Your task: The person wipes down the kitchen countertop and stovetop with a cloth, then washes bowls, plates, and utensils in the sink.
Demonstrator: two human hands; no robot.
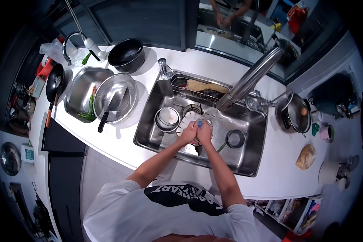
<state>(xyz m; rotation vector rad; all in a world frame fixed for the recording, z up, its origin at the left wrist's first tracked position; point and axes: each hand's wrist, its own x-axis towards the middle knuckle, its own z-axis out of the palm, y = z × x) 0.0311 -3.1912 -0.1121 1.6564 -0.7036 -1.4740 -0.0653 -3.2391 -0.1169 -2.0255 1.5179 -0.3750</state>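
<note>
Two steel sinks are set into your white desk, a small one on the left and a big boxy one right in front of you. Behind it all you've got dark framed glass, with a reflection of arms in the pane to the right, and the floor is smooth and grey.

Your left hand and right hand are together over the big sink, fingers curled in. A bluish bit shows between them, too small to make out; can't tell which grip has it, or how far open either one is. Right behind your hands in the sink is something pale and rounded, looks like a plate.

Left of that is a round white bowl, and off to your right a dull grey pan. There's a wire rack along the back edge, and a fat, shiny tube of a tap leaning over the sink.

Further left, a round mesh strainer overlaps the small sink's edge, with a broad-bladed, black-handled knife lying across it. Leafy greens sit next to it, and a deep, glossy black pot stands behind.
</note>
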